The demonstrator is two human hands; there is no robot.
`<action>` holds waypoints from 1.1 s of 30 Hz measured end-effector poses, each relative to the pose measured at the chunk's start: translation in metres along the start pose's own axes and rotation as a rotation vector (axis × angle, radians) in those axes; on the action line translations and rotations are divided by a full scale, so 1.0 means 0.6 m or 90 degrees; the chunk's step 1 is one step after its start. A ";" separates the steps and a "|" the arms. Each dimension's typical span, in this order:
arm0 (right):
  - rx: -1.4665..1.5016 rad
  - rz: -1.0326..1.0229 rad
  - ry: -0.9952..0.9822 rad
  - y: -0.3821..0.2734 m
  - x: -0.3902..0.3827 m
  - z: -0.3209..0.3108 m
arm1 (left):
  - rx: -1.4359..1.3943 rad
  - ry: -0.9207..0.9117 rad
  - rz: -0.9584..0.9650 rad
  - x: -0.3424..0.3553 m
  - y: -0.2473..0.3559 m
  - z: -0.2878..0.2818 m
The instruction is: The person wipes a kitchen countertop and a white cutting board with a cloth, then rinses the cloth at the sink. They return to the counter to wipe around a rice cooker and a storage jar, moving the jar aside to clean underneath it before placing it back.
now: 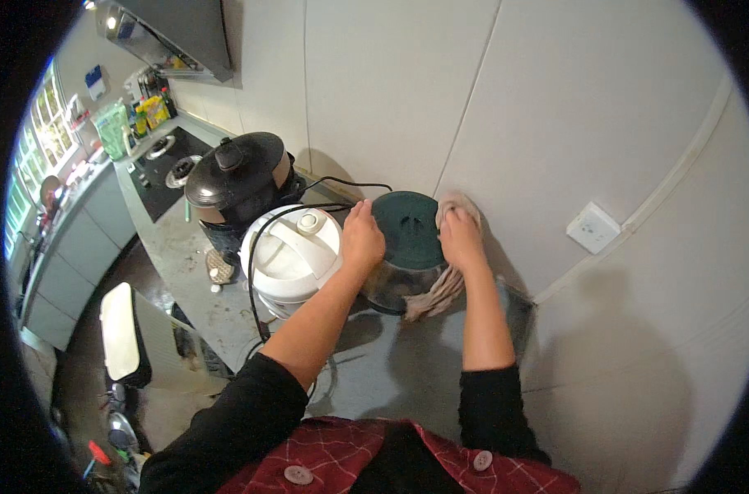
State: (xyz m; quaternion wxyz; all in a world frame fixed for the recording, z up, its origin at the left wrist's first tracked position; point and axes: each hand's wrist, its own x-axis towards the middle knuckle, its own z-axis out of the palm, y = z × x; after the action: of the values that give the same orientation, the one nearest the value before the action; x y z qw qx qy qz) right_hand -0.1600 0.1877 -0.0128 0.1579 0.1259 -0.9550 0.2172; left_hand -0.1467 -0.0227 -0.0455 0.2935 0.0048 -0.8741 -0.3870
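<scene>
A grey, mottled counter point(391, 362) runs along a pale panelled wall point(407, 90) in a narrow kitchen, with a white socket plate point(592, 227) set low on the wall to the right and windows point(37, 156) far off at the left. On the counter, pushed up against the wall, stands a round pot with a dark green lid point(407, 229) and a shiny metal body. The left hand point(363, 235) lies curled against the lid's left edge, fingers bent over the rim and steadying it. The right hand point(460, 235) is closed on a beige cloth point(440, 288), pressing it to the lid's right edge; the cloth bunches above the fingers and hangs down the pot's side. Just left of the pot, touching or nearly so, sits a white rice cooker point(296, 255), its black cord point(255, 280) looping over the top and down the front. Behind that stands a cooker with a black domed lid point(238, 169). Farther back a gas hob point(172, 165) is sunk in the counter under a range hood point(177, 33), with bottles point(148, 111) crowded beyond it.
</scene>
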 end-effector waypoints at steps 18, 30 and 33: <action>0.041 -0.360 -0.141 -0.137 0.088 0.093 | -0.132 0.116 0.044 0.013 -0.039 0.029; -0.147 -0.250 -0.264 0.079 0.176 0.078 | -0.022 -0.061 -0.089 -0.038 0.057 0.016; -0.172 -0.258 -0.316 0.079 0.197 0.066 | -0.045 0.045 -0.136 -0.031 0.061 0.033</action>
State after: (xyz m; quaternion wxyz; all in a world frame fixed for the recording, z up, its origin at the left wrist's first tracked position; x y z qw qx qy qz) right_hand -0.2931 0.1908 -0.0224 -0.0237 0.3401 -0.9399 0.0161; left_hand -0.1332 0.0205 -0.0407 0.2813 0.1012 -0.8436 -0.4460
